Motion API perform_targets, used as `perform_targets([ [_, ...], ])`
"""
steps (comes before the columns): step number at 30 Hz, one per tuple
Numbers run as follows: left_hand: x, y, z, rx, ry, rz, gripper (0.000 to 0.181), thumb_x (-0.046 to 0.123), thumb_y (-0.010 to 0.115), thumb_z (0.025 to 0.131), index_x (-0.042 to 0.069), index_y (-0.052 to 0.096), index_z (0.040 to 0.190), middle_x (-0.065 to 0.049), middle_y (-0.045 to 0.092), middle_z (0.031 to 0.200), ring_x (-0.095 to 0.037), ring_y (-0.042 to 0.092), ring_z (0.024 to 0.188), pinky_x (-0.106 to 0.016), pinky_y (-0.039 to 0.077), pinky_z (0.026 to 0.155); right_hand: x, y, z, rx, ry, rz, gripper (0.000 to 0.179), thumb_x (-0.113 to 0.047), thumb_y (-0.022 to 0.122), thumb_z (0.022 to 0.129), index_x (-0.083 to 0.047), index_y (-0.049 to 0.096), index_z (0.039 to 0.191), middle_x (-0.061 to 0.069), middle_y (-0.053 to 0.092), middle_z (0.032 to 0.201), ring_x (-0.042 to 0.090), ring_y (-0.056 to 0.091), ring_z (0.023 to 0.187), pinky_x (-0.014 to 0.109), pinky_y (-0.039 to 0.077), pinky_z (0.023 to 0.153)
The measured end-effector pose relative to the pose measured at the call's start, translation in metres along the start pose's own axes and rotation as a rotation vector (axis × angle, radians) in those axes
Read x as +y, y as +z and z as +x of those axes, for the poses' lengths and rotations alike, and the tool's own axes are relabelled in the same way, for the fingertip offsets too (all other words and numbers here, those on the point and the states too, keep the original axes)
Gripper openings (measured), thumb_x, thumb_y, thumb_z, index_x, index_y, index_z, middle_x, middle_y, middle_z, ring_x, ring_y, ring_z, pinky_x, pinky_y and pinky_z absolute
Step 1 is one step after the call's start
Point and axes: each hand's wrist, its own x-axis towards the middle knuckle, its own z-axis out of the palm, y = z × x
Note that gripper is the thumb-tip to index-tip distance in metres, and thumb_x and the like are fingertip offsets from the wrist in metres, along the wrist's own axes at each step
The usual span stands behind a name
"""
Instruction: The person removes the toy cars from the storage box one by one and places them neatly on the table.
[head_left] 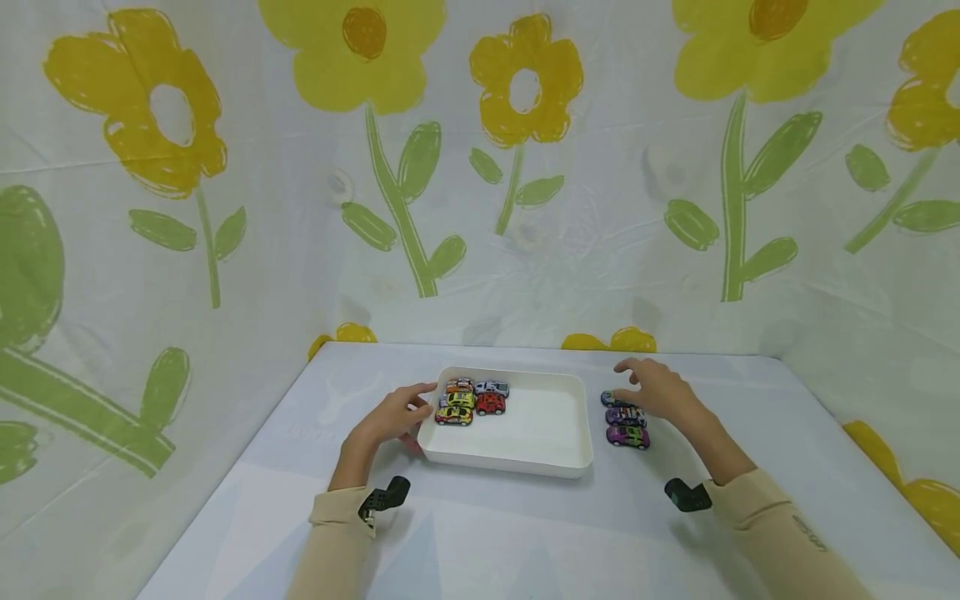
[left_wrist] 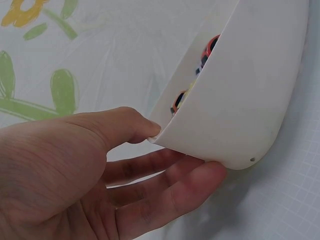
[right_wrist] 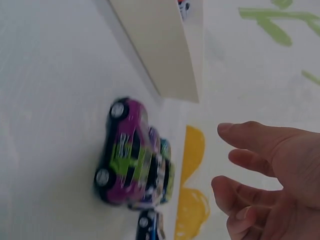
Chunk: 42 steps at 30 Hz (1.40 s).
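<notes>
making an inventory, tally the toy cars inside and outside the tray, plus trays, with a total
Toy cars inside the white tray: 5
Toy cars outside it, on the table: 4 visible, counting a dark car clear only in the right wrist view
Trays: 1
Total: 10 visible
</notes>
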Motion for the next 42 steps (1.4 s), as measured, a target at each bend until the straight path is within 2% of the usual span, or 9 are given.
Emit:
perform_targets([
  [12,-0.001,0.000,0.000,-0.005,0.008,-0.017,0.052,0.018,0.056,0.099,0.017,0.043,0.149,-0.018,0.060,0.124,-0.020,0.064,0.086,-0.033,0.060,0.057,-0.051,0.010,0.017,-0.006,-0.035,0.040,0.049,-0.033,0.071,0.090,-0.010,0.058,0.132,0.018,0.067,0.113,0.029,0.064,0.093,0.045,0.058,0.074],
  [24,-0.001,0.000,0.001,-0.002,0.002,-0.021,0.051,0.018,0.056,0.099,0.018,0.043,0.149,-0.018,0.060,0.124,-0.020,0.064,0.087,-0.033,0.060,0.057,-0.100,0.026,0.030,-0.044,-0.047,0.069,0.049,-0.034,0.072,0.089,-0.014,0.060,0.131,0.015,0.068,0.116,0.027,0.063,0.096,0.044,0.058,0.082],
  [33,0.001,-0.001,-0.001,-0.012,-0.002,-0.026,0.052,0.017,0.055,0.099,0.017,0.042,0.150,-0.018,0.059,0.125,-0.020,0.065,0.084,-0.033,0.060,0.056,-0.120,0.043,0.038,-0.076,-0.062,0.117,0.044,-0.031,0.072,0.089,-0.014,0.062,0.129,0.012,0.069,0.113,0.024,0.064,0.094,0.041,0.058,0.078],
  [42,0.001,0.000,0.000,-0.016,0.003,-0.043,0.052,0.016,0.055,0.099,0.015,0.041,0.150,-0.018,0.060,0.124,-0.020,0.065,0.087,-0.034,0.060,0.056,-0.134,0.068,0.046,-0.097,-0.061,0.108,0.042,-0.031,0.074,0.088,-0.017,0.064,0.126,0.009,0.070,0.107,0.019,0.061,0.085,0.032,0.055,0.073],
])
